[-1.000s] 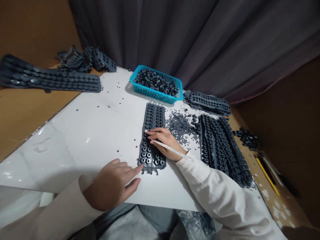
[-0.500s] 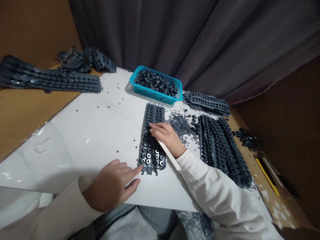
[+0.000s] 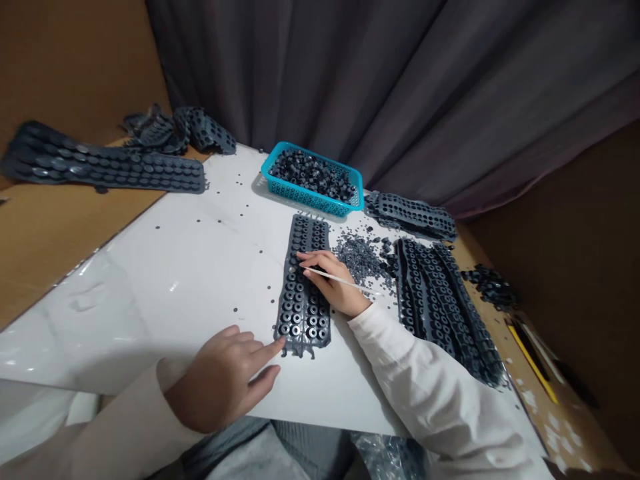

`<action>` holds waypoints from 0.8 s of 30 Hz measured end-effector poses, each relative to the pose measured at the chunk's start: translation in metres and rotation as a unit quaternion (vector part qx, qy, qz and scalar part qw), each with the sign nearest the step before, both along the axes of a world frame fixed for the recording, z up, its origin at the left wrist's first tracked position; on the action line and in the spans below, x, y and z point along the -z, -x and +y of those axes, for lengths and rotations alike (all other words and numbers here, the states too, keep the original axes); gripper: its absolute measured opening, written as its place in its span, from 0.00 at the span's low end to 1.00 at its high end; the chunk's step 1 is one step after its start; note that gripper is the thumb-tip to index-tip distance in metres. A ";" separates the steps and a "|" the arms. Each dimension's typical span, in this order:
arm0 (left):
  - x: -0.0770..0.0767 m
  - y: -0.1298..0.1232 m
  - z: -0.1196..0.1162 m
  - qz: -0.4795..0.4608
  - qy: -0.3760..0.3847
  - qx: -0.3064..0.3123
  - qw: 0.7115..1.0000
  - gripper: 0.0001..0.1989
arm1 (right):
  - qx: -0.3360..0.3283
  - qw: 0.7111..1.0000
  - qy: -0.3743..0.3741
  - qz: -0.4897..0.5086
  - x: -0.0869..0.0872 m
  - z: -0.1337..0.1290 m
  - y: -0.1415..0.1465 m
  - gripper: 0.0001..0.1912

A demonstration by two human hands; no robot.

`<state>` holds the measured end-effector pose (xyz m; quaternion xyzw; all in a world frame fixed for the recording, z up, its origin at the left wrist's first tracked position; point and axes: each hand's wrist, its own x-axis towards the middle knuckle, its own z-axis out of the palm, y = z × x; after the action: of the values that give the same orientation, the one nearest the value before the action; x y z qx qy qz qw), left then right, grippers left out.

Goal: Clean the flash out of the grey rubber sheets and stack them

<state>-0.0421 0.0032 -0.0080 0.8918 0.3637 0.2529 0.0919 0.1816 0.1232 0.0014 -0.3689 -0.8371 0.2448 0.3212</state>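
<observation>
One right hand grasping one stick, one open left hand touching one sheet, one basket

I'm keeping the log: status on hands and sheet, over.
Right hand holds white stick over dark studded sheet. Left hand open, index fingertip at sheet's near left corner. Loose dark bits beside it.

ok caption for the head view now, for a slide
Right hand holds a white stick over a sheet by the blue basket
</observation>
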 end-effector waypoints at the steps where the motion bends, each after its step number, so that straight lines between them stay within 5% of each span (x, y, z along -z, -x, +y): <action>1: 0.000 0.000 0.000 -0.001 -0.001 0.000 1.000 0.13 | 0.001 1.000 0.003 0.001 0.001 0.001 0.000 0.05; 15: 0.002 0.001 0.000 0.000 0.012 -0.001 1.000 0.13 | -0.014 0.998 -0.040 -0.050 0.003 0.012 0.004 0.09; 19: 0.001 0.001 0.000 -0.001 0.002 0.002 1.000 0.13 | 0.025 0.996 -0.067 -0.057 0.004 0.019 0.002 0.10; 24: -0.003 0.000 0.000 0.004 -0.001 -0.002 1.000 0.12 | 0.032 0.999 -0.034 -0.011 0.000 0.020 0.000 0.07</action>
<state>-0.0420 0.0033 -0.0054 0.8920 0.3658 0.2504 0.0888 0.1813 0.1432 0.0009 -0.3867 -0.8364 0.2019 0.3318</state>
